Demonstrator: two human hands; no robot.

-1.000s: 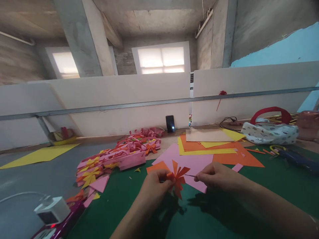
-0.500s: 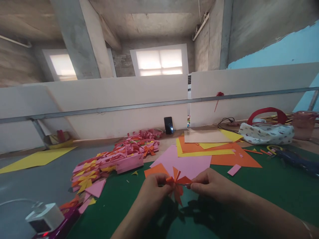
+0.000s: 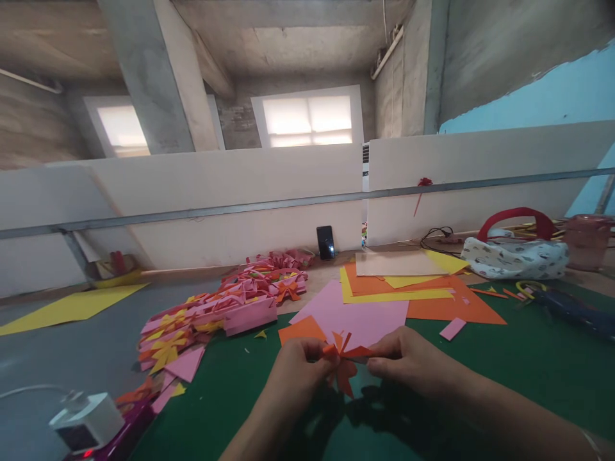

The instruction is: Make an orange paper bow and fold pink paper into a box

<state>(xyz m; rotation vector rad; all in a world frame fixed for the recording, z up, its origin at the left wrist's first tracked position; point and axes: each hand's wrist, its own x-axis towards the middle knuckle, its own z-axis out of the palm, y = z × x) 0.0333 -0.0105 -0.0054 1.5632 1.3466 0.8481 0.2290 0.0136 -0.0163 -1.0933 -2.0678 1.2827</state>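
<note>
An orange paper flower (image 3: 344, 372) with several pointed petals is held up over the green mat (image 3: 230, 410). My left hand (image 3: 298, 370) pinches it on the left side, between thumb and fingers. From the right, my right hand (image 3: 414, 360) has closed its thumb and fingertips on the tip of one petal. Any small thing inside the right fingers is hidden. Just behind the hands lie a small orange paper piece (image 3: 302, 330) and a large pink sheet (image 3: 355, 307).
Pink, orange and yellow paper pieces (image 3: 250, 285) are heaped at left. Orange and yellow sheets (image 3: 451, 307) lie behind my right hand. A phone (image 3: 325, 242) leans on the white partition. A fabric basket (image 3: 514, 256) stands at right; a white charger (image 3: 86, 422) sits front left.
Both hands stay nearly in place. The right fingers have shifted slightly on the petal, and the flower's petals have turned a little. A thin shiny bit seen earlier by the right fingertips no longer shows.
</note>
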